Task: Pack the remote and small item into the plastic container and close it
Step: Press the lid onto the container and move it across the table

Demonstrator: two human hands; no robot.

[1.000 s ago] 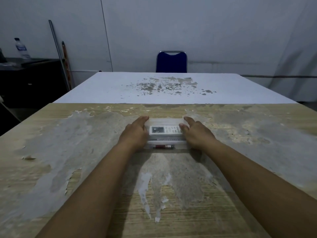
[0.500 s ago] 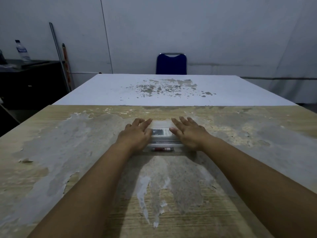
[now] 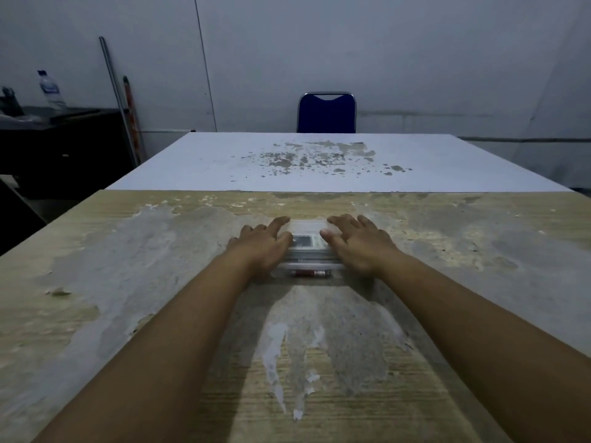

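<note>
A clear plastic container (image 3: pixel 308 224) lies on the worn wooden table (image 3: pixel 134 282) straight ahead of me, its lid down. Through the lid shows a white remote (image 3: pixel 303 242) with a dark display. A small red cylindrical item (image 3: pixel 309 274) lies along the container's near side, seen through the clear wall. My left hand (image 3: pixel 263 245) rests flat on the lid's left part with fingers spread. My right hand (image 3: pixel 358 245) rests flat on the right part in the same way. Both palms cover the container's ends.
A white table (image 3: pixel 319 161) with flaked paint adjoins the wooden one at its far edge. Behind it stands a blue chair (image 3: pixel 326 114). At far left, a dark counter (image 3: pixel 64 135) carries a water bottle (image 3: pixel 49 89), with poles (image 3: pixel 119 100) leaning on the wall.
Both hands went from gripping the container's ends to lying flat on its lid, sliding inward and forward. The container itself stayed in place.
</note>
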